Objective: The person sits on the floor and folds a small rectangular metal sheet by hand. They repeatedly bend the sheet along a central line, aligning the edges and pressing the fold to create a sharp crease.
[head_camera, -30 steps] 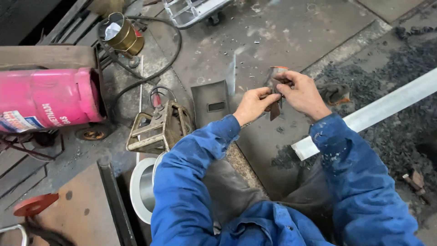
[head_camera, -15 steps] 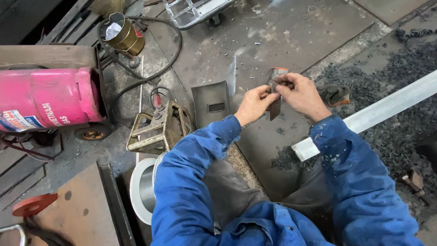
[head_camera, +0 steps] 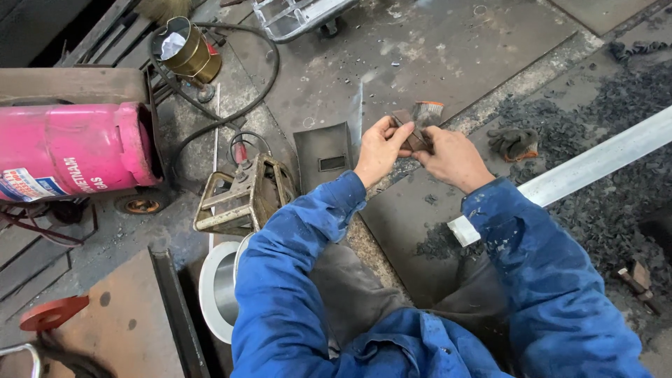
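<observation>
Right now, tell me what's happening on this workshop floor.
A person in blue overalls sits on the floor, holding a small brown metal piece up in both bare hands. The left hand pinches its near end; the right hand grips the other. A dark welding mask lies just beyond the left hand, a pink gas cylinder farther left, and a long pale metal bar runs along the right.

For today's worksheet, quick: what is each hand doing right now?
Left hand: closed, pinching the small brown metal piece.
Right hand: closed on the same piece.
</observation>
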